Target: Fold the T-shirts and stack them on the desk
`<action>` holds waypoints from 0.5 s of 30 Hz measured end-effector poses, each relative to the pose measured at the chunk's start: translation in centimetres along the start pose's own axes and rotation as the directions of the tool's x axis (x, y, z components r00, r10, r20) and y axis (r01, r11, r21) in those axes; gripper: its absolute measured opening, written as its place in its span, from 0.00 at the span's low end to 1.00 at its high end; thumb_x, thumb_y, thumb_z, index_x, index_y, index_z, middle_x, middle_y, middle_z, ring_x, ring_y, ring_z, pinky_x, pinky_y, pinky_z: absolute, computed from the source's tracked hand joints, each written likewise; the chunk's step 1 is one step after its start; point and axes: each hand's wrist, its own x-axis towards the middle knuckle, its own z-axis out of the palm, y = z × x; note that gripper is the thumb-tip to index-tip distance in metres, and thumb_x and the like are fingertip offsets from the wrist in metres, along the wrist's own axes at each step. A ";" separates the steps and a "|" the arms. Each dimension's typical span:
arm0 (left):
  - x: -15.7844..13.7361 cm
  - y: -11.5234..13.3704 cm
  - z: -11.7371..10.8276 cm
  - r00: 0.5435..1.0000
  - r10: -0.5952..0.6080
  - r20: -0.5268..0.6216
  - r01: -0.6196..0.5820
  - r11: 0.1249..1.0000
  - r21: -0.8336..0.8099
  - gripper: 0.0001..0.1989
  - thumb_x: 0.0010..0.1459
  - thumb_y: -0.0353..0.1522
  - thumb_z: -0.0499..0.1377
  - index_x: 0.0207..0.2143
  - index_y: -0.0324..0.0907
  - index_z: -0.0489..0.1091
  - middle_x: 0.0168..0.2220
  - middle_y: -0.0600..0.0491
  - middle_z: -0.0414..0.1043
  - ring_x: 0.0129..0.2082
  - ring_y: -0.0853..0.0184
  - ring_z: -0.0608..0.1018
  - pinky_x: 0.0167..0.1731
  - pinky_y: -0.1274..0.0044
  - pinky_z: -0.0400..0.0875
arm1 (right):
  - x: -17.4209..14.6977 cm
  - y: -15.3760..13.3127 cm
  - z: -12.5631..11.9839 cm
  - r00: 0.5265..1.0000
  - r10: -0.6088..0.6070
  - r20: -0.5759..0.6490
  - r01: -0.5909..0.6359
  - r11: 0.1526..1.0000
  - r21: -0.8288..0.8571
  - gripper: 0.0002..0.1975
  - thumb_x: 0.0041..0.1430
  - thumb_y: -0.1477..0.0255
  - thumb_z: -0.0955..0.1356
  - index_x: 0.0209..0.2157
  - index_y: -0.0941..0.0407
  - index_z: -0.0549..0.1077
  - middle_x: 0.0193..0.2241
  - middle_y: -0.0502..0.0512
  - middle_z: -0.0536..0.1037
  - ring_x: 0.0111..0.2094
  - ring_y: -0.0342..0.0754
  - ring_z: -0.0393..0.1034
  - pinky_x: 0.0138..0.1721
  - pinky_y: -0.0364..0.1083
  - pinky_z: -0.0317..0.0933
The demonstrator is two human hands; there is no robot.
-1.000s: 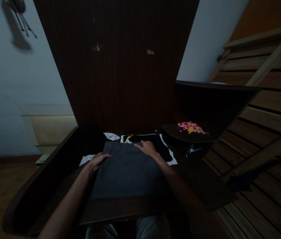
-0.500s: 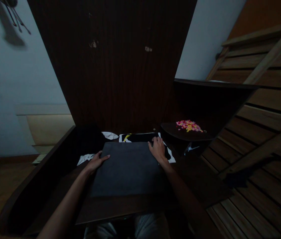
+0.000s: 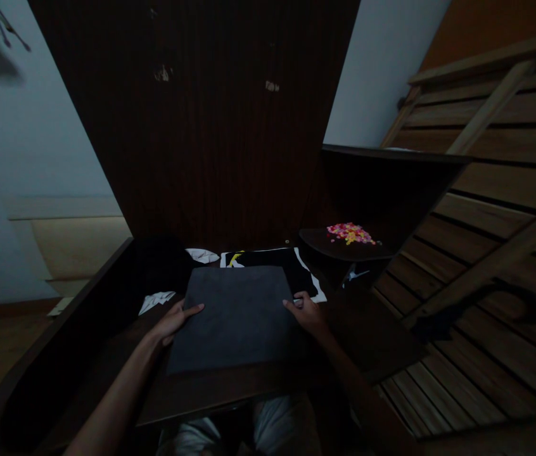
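A dark grey, flat rectangular slab [image 3: 237, 316] lies in front of me on the dark wooden desk; its exact kind I cannot make out. My left hand [image 3: 175, 318] grips its left edge, thumb on top and fingers underneath. On the opposite edge my right hand [image 3: 306, 310] holds it the same way, thumb lying on the upper face. Just beyond the slab is a black cloth with white borders and a yellow mark [image 3: 268, 258], partly covered by it. White crumpled cloth [image 3: 156, 300] shows behind my left hand.
Colourful small pieces [image 3: 351, 233] are heaped on a rounded shelf [image 3: 310, 239] at the right. A raised side panel [image 3: 59, 335] bounds the desk on the left. A tall dark board [image 3: 230, 126] stands behind, and a slatted wooden frame [image 3: 500, 253] on the right.
My right hand has come back from the slab's far right corner to its right edge and closed on it. My left hand has slid slightly nearer. The whole view has shifted a little.
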 end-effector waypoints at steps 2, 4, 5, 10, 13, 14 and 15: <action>0.0 -0.1 -0.1 1.000 0.027 0.015 -0.027 0.999 -0.022 0.35 0.37 0.41 0.73 0.49 0.43 0.67 0.42 0.44 0.79 0.39 0.55 0.82 0.41 0.66 0.77 | 0.2 -0.1 0.0 0.987 0.117 0.113 -0.140 0.966 0.216 0.15 0.48 0.61 0.72 0.34 0.53 0.70 0.29 0.52 0.79 0.33 0.51 0.75 0.36 0.47 0.66; 0.1 -0.1 -0.2 0.998 0.060 0.035 -0.060 0.998 -0.024 0.38 0.38 0.41 0.73 0.52 0.45 0.65 0.44 0.44 0.78 0.40 0.55 0.82 0.41 0.66 0.77 | 0.5 -0.4 -0.1 0.954 0.141 0.264 -0.241 0.885 0.399 0.13 0.47 0.60 0.73 0.30 0.54 0.71 0.28 0.52 0.80 0.33 0.51 0.76 0.37 0.47 0.67; 0.2 -0.2 -0.2 0.996 0.078 0.043 -0.077 0.997 -0.011 0.39 0.38 0.41 0.73 0.53 0.45 0.65 0.45 0.44 0.78 0.40 0.55 0.81 0.42 0.66 0.77 | 0.5 -0.5 -0.2 0.935 0.124 0.331 -0.274 0.847 0.455 0.13 0.47 0.60 0.72 0.28 0.54 0.72 0.29 0.52 0.80 0.33 0.51 0.76 0.38 0.48 0.68; 0.1 -0.3 -0.4 0.983 0.169 0.075 -0.175 0.982 0.073 0.49 0.37 0.41 0.72 0.62 0.46 0.57 0.53 0.42 0.73 0.48 0.53 0.79 0.45 0.67 0.75 | 0.6 -1.2 -0.2 0.896 0.063 0.439 -0.318 0.782 0.537 0.11 0.44 0.63 0.73 0.30 0.55 0.75 0.30 0.54 0.81 0.34 0.52 0.77 0.41 0.49 0.69; -0.1 -0.2 -0.3 0.967 0.244 0.071 -0.250 0.963 0.101 0.54 0.39 0.42 0.71 0.66 0.48 0.50 0.60 0.41 0.65 0.53 0.52 0.75 0.47 0.68 0.74 | 0.3 -1.3 0.1 0.903 -0.018 0.429 -0.279 0.737 0.616 0.18 0.42 0.67 0.74 0.38 0.53 0.74 0.35 0.54 0.82 0.37 0.53 0.77 0.43 0.50 0.69; -0.2 -0.1 -0.2 0.960 0.275 0.058 -0.280 0.954 0.111 0.55 0.39 0.42 0.71 0.67 0.49 0.47 0.63 0.42 0.62 0.55 0.52 0.73 0.48 0.68 0.73 | 0.2 -1.2 0.2 0.902 -0.041 0.431 -0.270 0.725 0.634 0.20 0.42 0.68 0.74 0.41 0.53 0.73 0.36 0.54 0.82 0.38 0.53 0.77 0.43 0.51 0.70; -0.4 0.1 -0.2 0.951 0.306 0.043 -0.309 0.943 0.122 0.57 0.40 0.42 0.71 0.68 0.51 0.44 0.65 0.43 0.57 0.57 0.53 0.71 0.49 0.68 0.73 | 0.1 -1.2 0.2 0.899 -0.060 0.434 -0.263 0.718 0.645 0.22 0.42 0.67 0.74 0.43 0.53 0.72 0.37 0.54 0.81 0.39 0.53 0.77 0.43 0.51 0.70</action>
